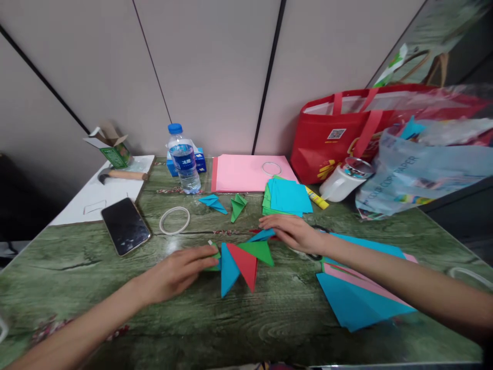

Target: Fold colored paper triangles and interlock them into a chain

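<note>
Between my hands lies a ring-like origami piece (243,263) of joined folded paper units in blue, red and green. My left hand (183,270) has its fingers pressed together over the green and blue units at its left end. At the upper right end, my right hand (295,234) grips a blue folded unit (262,235), with a bit of red showing beside it. Its fingertips are partly hidden. Just beyond the piece lie two loose folded units, one blue (214,203) and one green (238,206).
Farther back are a phone (126,226), a tape roll (174,221), a hammer (122,174), a water bottle (185,162), pink paper (246,174), a blue paper stack (288,195), a glue stick (317,197), a white mug (342,180) and a red bag (319,139). Coloured sheets (358,300) lie under my right forearm.
</note>
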A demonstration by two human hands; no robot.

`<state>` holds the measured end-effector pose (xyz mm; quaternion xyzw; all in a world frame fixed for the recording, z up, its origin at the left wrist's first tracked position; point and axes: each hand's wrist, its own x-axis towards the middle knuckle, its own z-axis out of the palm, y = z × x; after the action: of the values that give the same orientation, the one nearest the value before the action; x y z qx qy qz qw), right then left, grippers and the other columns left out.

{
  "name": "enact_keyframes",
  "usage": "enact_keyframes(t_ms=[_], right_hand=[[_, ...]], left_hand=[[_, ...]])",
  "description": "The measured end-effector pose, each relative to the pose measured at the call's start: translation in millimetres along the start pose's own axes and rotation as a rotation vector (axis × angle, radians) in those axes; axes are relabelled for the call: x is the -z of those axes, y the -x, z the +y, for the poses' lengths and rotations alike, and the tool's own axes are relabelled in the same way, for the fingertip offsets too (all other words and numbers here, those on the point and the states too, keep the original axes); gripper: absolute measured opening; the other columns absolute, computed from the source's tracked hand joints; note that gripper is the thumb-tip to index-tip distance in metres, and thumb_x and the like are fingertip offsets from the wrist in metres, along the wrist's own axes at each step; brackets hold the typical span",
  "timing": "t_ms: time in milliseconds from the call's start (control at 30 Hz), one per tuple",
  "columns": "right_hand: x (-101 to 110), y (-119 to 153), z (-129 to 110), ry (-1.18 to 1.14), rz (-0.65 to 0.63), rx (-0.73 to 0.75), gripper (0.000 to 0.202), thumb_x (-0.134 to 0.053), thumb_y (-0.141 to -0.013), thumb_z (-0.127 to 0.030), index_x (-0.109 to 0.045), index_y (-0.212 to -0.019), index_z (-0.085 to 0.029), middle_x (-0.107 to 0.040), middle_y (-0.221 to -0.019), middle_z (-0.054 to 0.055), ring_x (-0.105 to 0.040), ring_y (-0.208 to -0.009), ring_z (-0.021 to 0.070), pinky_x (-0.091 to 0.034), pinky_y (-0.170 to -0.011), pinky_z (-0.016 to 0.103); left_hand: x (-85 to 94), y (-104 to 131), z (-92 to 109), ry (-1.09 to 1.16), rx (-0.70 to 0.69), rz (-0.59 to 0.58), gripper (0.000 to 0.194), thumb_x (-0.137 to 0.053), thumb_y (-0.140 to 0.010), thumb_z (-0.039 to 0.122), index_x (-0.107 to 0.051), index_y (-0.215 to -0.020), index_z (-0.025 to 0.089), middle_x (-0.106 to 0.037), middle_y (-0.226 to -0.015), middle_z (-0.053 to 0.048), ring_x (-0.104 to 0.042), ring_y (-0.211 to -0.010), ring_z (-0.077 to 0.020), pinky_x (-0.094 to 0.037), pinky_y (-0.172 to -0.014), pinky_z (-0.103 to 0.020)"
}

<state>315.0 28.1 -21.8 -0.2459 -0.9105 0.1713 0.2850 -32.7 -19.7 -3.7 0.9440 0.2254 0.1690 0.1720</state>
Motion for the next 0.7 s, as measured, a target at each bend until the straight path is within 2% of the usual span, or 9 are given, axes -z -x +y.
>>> enact_keyframes(t_ms=[67, 133, 300, 400, 467, 533, 567, 633, 700], right_hand=[[5.4, -9.0, -9.0, -0.103, -0.011, -0.240, 0.022, -0.040, -0.093, -0.024, -0.060, -0.099, -0.016, -0.069, -0.087, 0.005, -0.065, -0.080, 0.0149, -0.052, -0.072, 0.028], [6.3, -16.0, -12.0, -0.242, -0.036, -0.460, 0.023, -0.044, -0.090, -0.031, -0.061, -0.087, -0.016, -0.066, -0.074, 0.001, -0.061, -0.065, 0.0127, -0.050, -0.061, 0.025], [-7.7, -14.6, -3.9, -0.735, -0.249, -0.889, 0.017, -0.057, -0.079, -0.033, -0.062, -0.081, -0.017, -0.067, -0.074, -0.001, -0.062, -0.067, 0.0121, -0.052, -0.061, 0.023], [-16.6, -5.9, -0.7, -0.830, -0.326, -1.099, 0.019, -0.063, -0.075, -0.034, -0.062, -0.085, -0.017, -0.067, -0.074, 0.000, -0.062, -0.061, 0.0114, -0.052, -0.052, 0.021], [-17.7, -1.0, -1.2, -0.767, -0.313, -1.091, 0.024, -0.061, -0.079, -0.038, -0.061, -0.092, -0.018, -0.068, -0.079, 0.002, -0.063, -0.062, 0.0119, -0.052, -0.050, 0.021], [-14.0, 3.3, -3.4, -0.556, -0.295, -1.007, 0.028, -0.054, -0.085, -0.043, -0.061, -0.096, -0.019, -0.068, -0.080, 0.004, -0.064, -0.062, 0.0139, -0.053, -0.050, 0.023], [-10.8, 5.8, -4.9, -0.397, -0.280, -0.941, 0.029, -0.050, -0.087, -0.043, -0.061, -0.098, -0.018, -0.068, -0.080, 0.005, -0.065, -0.064, 0.0157, -0.054, -0.053, 0.026], [-3.8, 12.0, -8.7, -0.061, -0.229, -0.754, 0.030, -0.045, -0.091, -0.041, -0.062, -0.099, -0.017, -0.068, -0.086, 0.009, -0.066, -0.075, 0.0207, -0.056, -0.065, 0.034], [1.0, 20.1, -14.0, 0.132, -0.169, -0.519, 0.031, -0.042, -0.094, -0.037, -0.062, -0.105, -0.017, -0.067, -0.101, 0.012, -0.064, -0.094, 0.0251, -0.054, -0.081, 0.042]], left_hand=[[1.9, -5.8, 6.1, 0.234, 0.227, 0.130, 0.037, -0.041, -0.087, 0.010, -0.055, -0.120, 0.020, -0.067, -0.112, -0.008, -0.064, -0.101, -0.0171, -0.054, -0.086, -0.029], [1.7, -12.1, 10.4, 0.478, 0.495, 0.170, 0.032, -0.046, -0.085, 0.019, -0.057, -0.115, 0.016, -0.070, -0.098, -0.007, -0.068, -0.086, -0.0174, -0.057, -0.074, -0.028], [-10.6, -15.8, 14.6, 1.016, 0.969, 0.283, 0.048, -0.064, -0.073, 0.035, -0.049, -0.113, 0.014, -0.068, -0.084, -0.005, -0.068, -0.077, -0.0197, -0.058, -0.070, -0.035], [-20.6, -9.2, 16.4, 1.091, 1.148, 0.230, 0.056, -0.068, -0.070, 0.039, -0.044, -0.114, 0.014, -0.065, -0.070, -0.001, -0.069, -0.070, -0.0205, -0.058, -0.067, -0.037], [-24.2, -2.4, 16.2, 0.919, 1.214, 0.107, 0.055, -0.059, -0.078, 0.045, -0.041, -0.118, 0.013, -0.061, -0.057, 0.002, -0.066, -0.054, -0.0205, -0.056, -0.054, -0.033], [-24.7, 6.2, 13.8, 0.554, 1.170, 0.009, 0.048, -0.044, -0.086, 0.049, -0.043, -0.119, 0.014, -0.056, -0.047, 0.003, -0.060, -0.041, -0.0197, -0.048, -0.043, -0.028], [-23.9, 10.9, 11.7, 0.318, 1.083, 0.024, 0.043, -0.041, -0.089, 0.048, -0.049, -0.115, 0.015, -0.056, -0.046, 0.003, -0.059, -0.041, -0.0187, -0.046, -0.043, -0.027], [-21.5, 19.4, 7.2, -0.073, 0.805, 0.103, 0.033, -0.042, -0.090, 0.042, -0.057, -0.105, 0.017, -0.063, -0.060, -0.002, -0.064, -0.057, -0.0195, -0.049, -0.054, -0.028], [-19.1, 23.6, 3.7, -0.278, 0.464, 0.159, 0.026, -0.042, -0.092, 0.033, -0.061, -0.099, 0.017, -0.068, -0.077, -0.006, -0.066, -0.074, -0.0196, -0.051, -0.066, -0.029]])
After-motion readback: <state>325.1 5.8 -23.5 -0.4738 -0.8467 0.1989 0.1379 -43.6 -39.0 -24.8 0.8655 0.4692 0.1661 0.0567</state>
